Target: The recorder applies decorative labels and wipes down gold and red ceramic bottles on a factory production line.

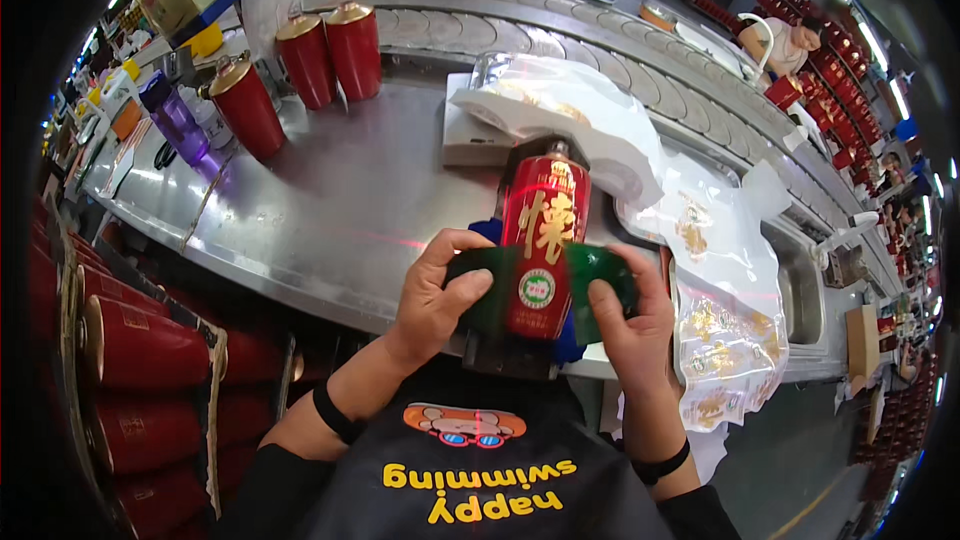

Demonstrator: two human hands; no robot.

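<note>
In front of me a glossy red bottle (545, 215) with gold characters and a round green-and-white emblem lies in a dark cradle (482, 355), neck pointing away. My left hand (440, 290) pinches a dark green flat scraper (488, 285) against the bottle's left side. A second green scraper (590, 275), partly see-through, is gripped in my right hand (636, 315) at the bottle's right side. Thumbs rest on top of both scrapers; the fingers beneath are partly hidden. Blue material (570, 342) shows beneath the bottle.
Three plain red bottles (355, 50) stand on the steel table (350, 180), beside a purple drinking bottle (175, 120). White sheets with gold prints (725, 290) drape at right, near a sink (805, 310). Red bottles (140, 340) fill a rack at lower left. A conveyor (480, 30) runs behind; a person (785, 45) sits beyond.
</note>
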